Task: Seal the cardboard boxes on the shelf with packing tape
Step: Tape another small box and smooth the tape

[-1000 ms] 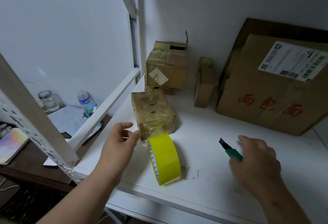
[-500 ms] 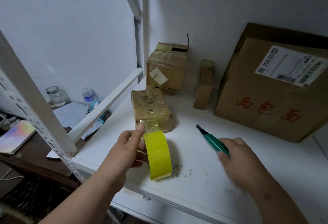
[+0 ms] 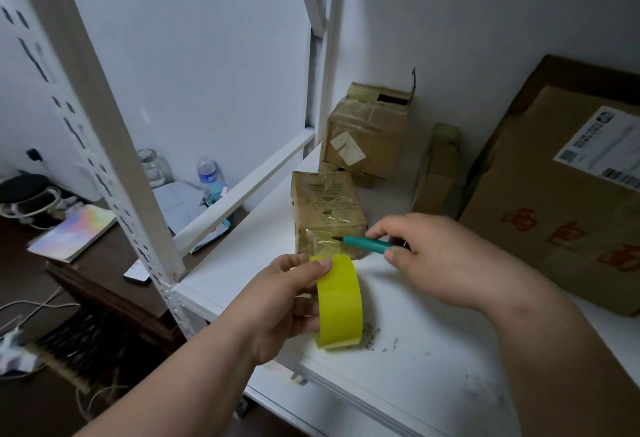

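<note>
Head view: your left hand (image 3: 284,301) grips the yellow tape roll (image 3: 340,303), standing on edge near the front of the white shelf (image 3: 415,360). Your right hand (image 3: 446,260) pinches a green knife (image 3: 367,244), its tip over the small taped box (image 3: 327,214) just behind the roll. Three more boxes stand farther back.

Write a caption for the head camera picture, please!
Left hand grips yellow tape roll on white shelf; right hand points green cutter at small taped box.
</note>
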A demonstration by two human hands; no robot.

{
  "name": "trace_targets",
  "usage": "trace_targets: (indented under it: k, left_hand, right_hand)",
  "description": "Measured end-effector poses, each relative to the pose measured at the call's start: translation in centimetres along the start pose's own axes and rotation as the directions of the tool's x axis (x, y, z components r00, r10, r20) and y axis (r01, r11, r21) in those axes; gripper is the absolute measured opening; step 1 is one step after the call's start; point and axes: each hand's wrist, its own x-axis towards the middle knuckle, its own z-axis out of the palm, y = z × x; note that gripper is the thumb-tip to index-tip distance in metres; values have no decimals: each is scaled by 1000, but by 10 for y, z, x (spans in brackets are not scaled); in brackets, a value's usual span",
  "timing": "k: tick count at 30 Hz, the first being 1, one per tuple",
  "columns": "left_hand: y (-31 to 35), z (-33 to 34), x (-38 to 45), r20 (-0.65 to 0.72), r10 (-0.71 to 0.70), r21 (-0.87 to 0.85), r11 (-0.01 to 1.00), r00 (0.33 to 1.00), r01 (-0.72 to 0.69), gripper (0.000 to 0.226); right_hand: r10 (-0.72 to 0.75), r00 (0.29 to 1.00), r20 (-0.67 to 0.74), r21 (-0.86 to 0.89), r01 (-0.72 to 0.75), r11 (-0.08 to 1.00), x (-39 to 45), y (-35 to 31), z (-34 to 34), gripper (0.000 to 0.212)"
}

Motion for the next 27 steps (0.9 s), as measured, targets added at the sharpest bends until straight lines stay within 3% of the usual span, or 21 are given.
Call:
trace_targets:
  k: [6, 13, 27]
  left_hand:
    - [5, 0, 6, 24, -18, -65, 998, 1000, 19, 40]
    - [3, -1, 15, 31, -2, -98, 995, 1000, 5, 20]
    - [-2, -2, 22, 4, 83, -77, 994, 997, -82, 26]
  right_hand:
    - [-3, 995, 101, -135, 17, 991, 21, -14, -5, 35]
    - [12, 989, 147, -164, 13, 986, 31, -22, -7, 36]
    - [61, 983, 171, -285, -10, 958, 42, -33, -6, 35]
